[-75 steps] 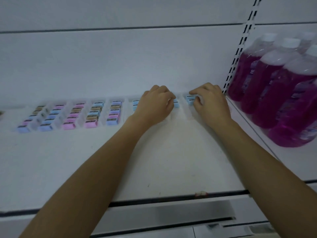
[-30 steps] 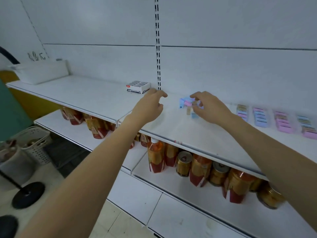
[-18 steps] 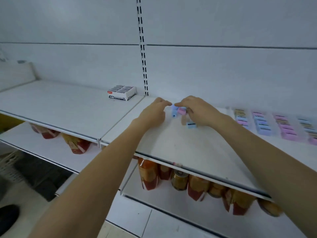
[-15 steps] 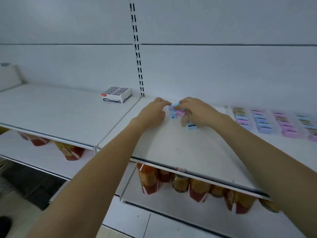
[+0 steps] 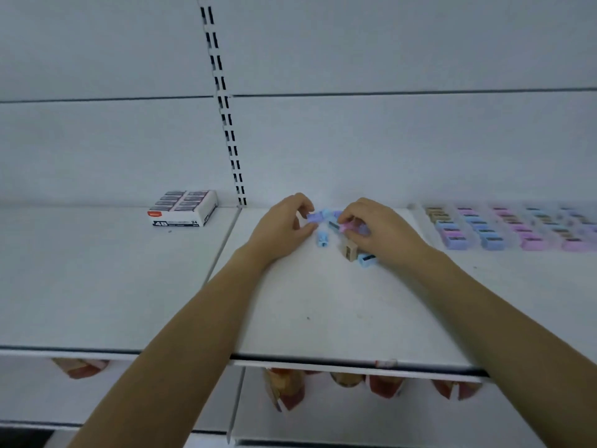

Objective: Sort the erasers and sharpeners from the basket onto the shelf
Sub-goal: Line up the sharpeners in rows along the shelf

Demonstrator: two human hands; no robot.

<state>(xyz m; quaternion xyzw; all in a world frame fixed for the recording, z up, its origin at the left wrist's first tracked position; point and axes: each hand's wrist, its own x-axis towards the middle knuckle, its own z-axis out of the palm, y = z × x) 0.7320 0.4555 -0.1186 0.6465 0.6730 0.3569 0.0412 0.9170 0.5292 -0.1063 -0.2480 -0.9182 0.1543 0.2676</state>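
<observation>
Sorting the loose sharpeners [image 5: 349, 249] at the back of the shelf [image 5: 323, 302], left of the filled rows [image 5: 484, 229]. Pinching a purple sharpener [image 5: 314, 217] in the left hand [image 5: 281, 229] and a pink sharpener [image 5: 346, 225] in the right hand [image 5: 381, 232]. Next, likely: carrying both rightwards and setting each squarely into a matching row.

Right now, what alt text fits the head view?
The left hand pinches a purple sharpener and the right hand a pink sharpener over a white shelf. A few loose sharpeners lie beside them, sorted rows to the right, an eraser box to the left.
</observation>
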